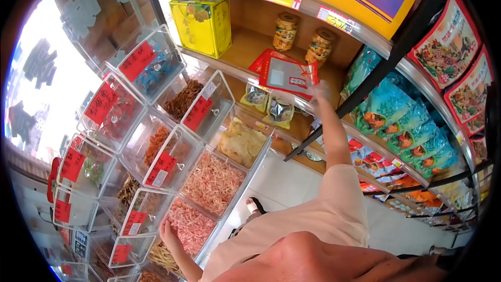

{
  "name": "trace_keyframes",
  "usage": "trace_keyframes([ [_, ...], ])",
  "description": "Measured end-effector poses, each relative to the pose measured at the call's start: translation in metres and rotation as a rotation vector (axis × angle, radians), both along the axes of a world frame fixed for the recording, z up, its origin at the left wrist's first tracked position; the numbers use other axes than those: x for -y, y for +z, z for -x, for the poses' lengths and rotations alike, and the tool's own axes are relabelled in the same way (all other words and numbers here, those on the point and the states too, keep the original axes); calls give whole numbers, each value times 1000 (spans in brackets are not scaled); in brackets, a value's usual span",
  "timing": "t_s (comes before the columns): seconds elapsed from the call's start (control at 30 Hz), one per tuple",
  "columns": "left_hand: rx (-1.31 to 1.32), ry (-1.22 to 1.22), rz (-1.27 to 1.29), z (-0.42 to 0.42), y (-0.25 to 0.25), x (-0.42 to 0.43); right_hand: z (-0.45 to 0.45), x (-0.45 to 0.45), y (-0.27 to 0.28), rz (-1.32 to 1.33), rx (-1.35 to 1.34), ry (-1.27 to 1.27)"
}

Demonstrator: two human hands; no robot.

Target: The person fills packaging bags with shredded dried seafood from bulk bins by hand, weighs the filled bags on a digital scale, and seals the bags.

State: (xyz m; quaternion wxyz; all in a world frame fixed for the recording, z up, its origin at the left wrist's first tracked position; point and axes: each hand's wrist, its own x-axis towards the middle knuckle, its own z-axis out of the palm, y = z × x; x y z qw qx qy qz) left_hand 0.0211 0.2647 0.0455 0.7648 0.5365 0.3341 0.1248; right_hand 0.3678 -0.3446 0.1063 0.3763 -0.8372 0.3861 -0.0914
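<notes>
My right hand (319,92), slightly blurred, is stretched toward the wooden shelf. Its fingers close on the edge of a flat red packet (284,75) with a pale grey panel, in front of two patterned jars. My left hand (169,233) is low in the view, beside a clear bin of pink shreds (194,225). Its fingers look apart, with nothing visible in them. Another bin of pinkish shreds (214,183) and one of pale yellow pieces (241,143) are farther up.
Clear lidded bins with red labels (100,103) stand in rows at left. A yellow box (201,25) and jars (286,31) occupy the wooden shelf. Teal packets (396,120) fill the right rack, crossed by a black bar (365,86). Tiled floor (284,180) lies below.
</notes>
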Motion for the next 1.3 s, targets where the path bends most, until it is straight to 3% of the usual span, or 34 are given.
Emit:
trace_keyframes([
  [0.07, -12, -70, -76, -8, -9, 1, 12, 14, 13, 119, 8, 146],
  [0.13, -39, -192, -168, -17, -1, 11, 21, 9, -8, -580, 765, 267],
  [0.2, -11, -408, -306, -40, 31, 51, 73, -77, 56, -657, 930, 359],
  [0.27, -4, -604, -283, -59, 42, 83, 104, -153, 58, -218, 728, 612],
  [0.33, 201, -621, -139, -73, 56, 115, 133, -228, 28, 197, 430, 1151],
  [0.37, 261, -566, -77, -74, 56, 123, 159, -273, 40, 145, 689, 1358],
  [0.43, 330, -436, -41, -60, 45, 119, 182, -328, -2, 335, 665, 1635],
  [0.57, -60, -238, -207, -5, 0, 86, 220, -386, -28, 532, 818, 2019],
  [0.6, -177, -243, -258, 12, -8, 78, 230, -397, -32, 515, 833, 2056],
  [0.67, -117, -128, -136, 44, -4, 70, 257, -415, -21, 75, 428, 2231],
  [0.7, -53, -116, -361, 64, -5, 62, 269, -424, -9, 38, 252, 2281],
  [0.73, 7, -106, -587, 82, -4, 57, 278, -435, 2, 30, 247, 2301],
  [0.77, 55, -9, -374, 95, 28, 61, 286, -447, 12, -64, 47, 2376],
  [0.8, 47, 6, -374, 110, 31, 56, 296, -458, 16, -157, -161, 2436],
  [0.83, -64, 5, -372, 125, 32, 50, 309, -468, 1, -370, -170, 2427],
  [0.87, -176, 8, -371, 140, 34, 44, 321, -478, -5, -378, -171, 2449],
  [0.93, -103, 115, -490, 164, 24, 34, 345, -498, -11, -561, -367, 2473],
  [1.0, -39, 57, -699, 193, 20, 16, 368, -514, 4, -488, -347, 2524],
  [1.07, -34, 41, -853, 216, 18, -1, 386, -531, 14, -348, 65, 2633],
  [1.1, -8, -26, -982, 226, 18, -7, 399, -540, 8, -360, 79, 2671],
  [1.13, -27, 3, -993, 234, 22, -12, 412, -548, -5, -450, 67, 2607],
  [1.2, -91, -4, -1274, 246, 31, -19, 436, -565, -17, -543, 59, 2560],
  [1.3, -171, -73, -1302, 272, 17, -36, 469, -580, -26, -703, 154, 2542],
])
